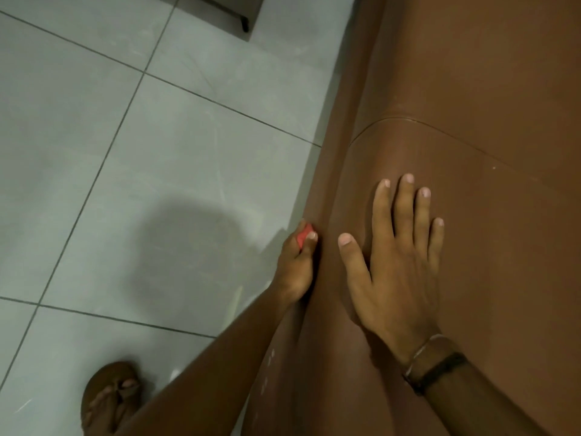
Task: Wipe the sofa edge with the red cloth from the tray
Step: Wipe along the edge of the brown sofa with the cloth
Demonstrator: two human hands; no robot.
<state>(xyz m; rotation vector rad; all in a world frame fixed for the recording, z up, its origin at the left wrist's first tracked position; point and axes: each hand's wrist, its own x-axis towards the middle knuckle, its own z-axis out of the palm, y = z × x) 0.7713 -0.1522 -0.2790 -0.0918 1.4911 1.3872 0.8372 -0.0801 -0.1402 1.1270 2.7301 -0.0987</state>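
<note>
A brown leather sofa (471, 89) fills the right side of the head view, its rounded front edge (333, 171) running down toward the floor. My left hand (297, 265) is pressed against the outer face of that edge, closed around a red cloth (304, 235); only a small bit of the cloth shows between the fingers. My right hand (399, 262) lies flat on the seat cushion just right of the edge, fingers spread, holding nothing. Bracelets circle the right wrist. No tray is in view.
Grey floor tiles (125, 152) cover the left side. My foot in a brown sandal (110, 398) stands at the bottom left. A dark piece of furniture (226, 14) sits at the top of the view.
</note>
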